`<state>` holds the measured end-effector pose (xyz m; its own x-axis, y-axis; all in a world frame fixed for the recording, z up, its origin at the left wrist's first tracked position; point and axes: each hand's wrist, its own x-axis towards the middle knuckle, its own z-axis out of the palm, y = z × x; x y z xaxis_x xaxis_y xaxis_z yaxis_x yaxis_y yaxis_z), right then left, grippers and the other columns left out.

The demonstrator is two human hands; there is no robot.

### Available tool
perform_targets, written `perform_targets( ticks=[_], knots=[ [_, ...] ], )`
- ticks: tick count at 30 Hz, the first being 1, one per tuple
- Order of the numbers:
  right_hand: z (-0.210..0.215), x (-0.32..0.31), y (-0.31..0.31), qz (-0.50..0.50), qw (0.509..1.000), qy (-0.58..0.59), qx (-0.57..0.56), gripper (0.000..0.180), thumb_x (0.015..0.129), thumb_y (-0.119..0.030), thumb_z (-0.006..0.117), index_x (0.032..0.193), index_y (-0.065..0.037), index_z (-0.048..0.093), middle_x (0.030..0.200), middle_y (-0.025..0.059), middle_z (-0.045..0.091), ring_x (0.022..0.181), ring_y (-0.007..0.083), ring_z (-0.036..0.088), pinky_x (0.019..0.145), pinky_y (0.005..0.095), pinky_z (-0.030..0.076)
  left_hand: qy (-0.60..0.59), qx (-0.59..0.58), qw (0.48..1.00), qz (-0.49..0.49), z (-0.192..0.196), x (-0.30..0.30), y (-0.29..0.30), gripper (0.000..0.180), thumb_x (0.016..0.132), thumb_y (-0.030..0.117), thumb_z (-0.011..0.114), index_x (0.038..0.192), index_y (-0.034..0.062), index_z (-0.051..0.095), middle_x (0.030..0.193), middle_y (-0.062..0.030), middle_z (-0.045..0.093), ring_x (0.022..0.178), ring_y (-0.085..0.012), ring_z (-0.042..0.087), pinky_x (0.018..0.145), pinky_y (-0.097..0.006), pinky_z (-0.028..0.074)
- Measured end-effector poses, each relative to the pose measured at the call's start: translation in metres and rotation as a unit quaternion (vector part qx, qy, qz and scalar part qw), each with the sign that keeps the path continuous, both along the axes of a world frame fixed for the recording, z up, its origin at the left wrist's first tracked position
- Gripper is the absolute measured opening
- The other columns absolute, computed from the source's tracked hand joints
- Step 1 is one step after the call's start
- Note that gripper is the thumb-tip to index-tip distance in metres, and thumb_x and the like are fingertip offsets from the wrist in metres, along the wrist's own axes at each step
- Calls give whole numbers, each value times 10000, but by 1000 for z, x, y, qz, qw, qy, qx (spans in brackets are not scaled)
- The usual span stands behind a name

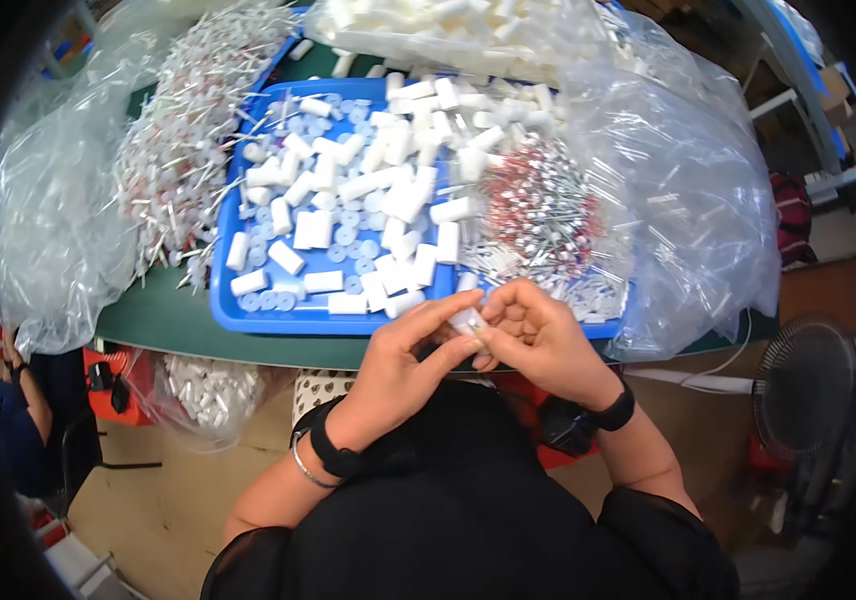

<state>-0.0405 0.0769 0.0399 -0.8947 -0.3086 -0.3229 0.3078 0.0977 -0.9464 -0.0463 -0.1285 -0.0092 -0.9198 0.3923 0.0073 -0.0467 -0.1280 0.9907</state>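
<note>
A green table [163,322] spanned mid-frame, bearing clear bags [683,200] and a blue tray [248,312] of white tubes [388,190]. At lower centre, the left hand [403,365] and right hand [538,335] met, together pinching one small white tube [466,322].

Clear plastic bags [678,190] flank the blue tray [248,310].

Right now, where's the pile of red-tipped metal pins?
In the head view, the red-tipped pins lie right of centre, at the right end of the blue tray, beside the white tubes and just beyond the right hand.
</note>
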Motion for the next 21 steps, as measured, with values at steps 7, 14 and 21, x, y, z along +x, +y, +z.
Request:
perform_targets(
  ticks=[7, 14, 21],
  knots=[
    [4, 0, 66, -76, 833, 306, 455, 181, 905, -95, 712, 1071, -39, 671, 1076, 160, 690, 841, 318, 714, 705, 388, 549, -223, 139, 965, 0, -3, -12, -9, 389, 982, 71, 678, 1349, -11, 581, 1028, -57, 687, 837, -80, 616, 784, -237, 516],
    [-11, -10, 109, -69, 674, 303, 671, 259, 867, -72, 713, 1113, -20, 650, 1123, 162, 656, 915, 384, 672, 744, 452, 544, -300, 232, 921, -92, 2, -12, -6, 219, 1053, 257, 573, 1146, 72, 501, 1049, -123, 690, 803, -114, 611, 727, -236, 489],
    [-11, -15, 116, -93, 666, 283, 684, 218, 869, -128, 727, 1013, -22, 602, 1057, 173, 612, 871, 396, 675, 701, 498, 538, -293, 226, 926, -79, -2, -14, -14, 227, 1078, 249, 542, 1143, 34, 573, 1103, -97, 673, 848, -108, 613, 785, -253, 507]
  ],
)
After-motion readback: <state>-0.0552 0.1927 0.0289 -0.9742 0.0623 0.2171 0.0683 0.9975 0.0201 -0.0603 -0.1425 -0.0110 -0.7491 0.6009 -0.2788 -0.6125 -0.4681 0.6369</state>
